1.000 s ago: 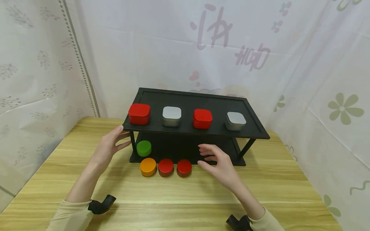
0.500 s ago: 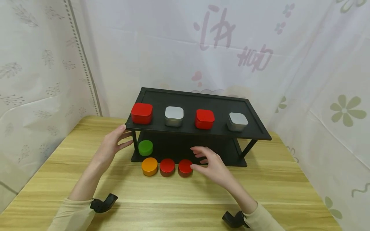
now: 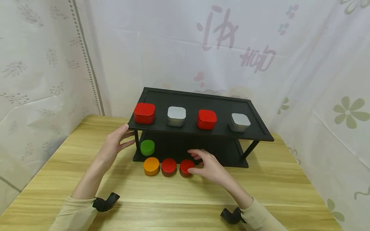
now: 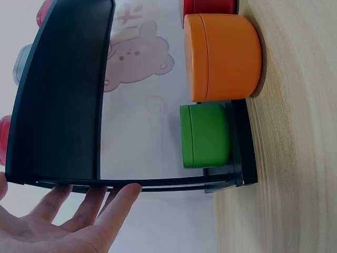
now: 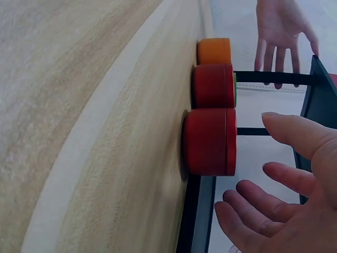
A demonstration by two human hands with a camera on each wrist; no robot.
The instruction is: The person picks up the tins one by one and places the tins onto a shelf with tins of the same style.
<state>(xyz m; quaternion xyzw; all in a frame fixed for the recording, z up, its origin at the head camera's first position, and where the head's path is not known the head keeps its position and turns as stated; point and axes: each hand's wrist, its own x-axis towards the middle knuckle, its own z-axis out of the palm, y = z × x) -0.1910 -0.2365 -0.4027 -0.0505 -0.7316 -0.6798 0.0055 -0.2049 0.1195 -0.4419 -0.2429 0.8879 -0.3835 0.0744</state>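
Note:
My left hand point(image 3: 113, 143) touches the left end of a black two-tier rack point(image 3: 196, 98), thumb at the top corner and fingers extended along the side. My right hand point(image 3: 210, 167) hovers with parted fingers over the rightmost red round tin point(image 3: 185, 166); its thumb overlaps that tin in the head view. In the right wrist view a gap shows between the fingers and this red tin point(image 5: 210, 142). Left of it stand another red round tin point(image 3: 169, 166) and an orange round tin point(image 3: 151, 166), in a row before the rack. A green round tin point(image 3: 147, 147) sits on the lower tier.
Along the upper tier's front stand a red square tin point(image 3: 144, 113), a silver one point(image 3: 176, 116), a second red one point(image 3: 207, 119) and a second silver one point(image 3: 240, 122). Slim posts point(image 3: 250, 149) join the tiers. Patterned cloth point(image 3: 173, 48) hangs behind the wooden table point(image 3: 162, 199).
My right hand has moved left, from beside the row to over the rightmost red tin. My left hand stays at the rack's end. The whole view has shifted slightly.

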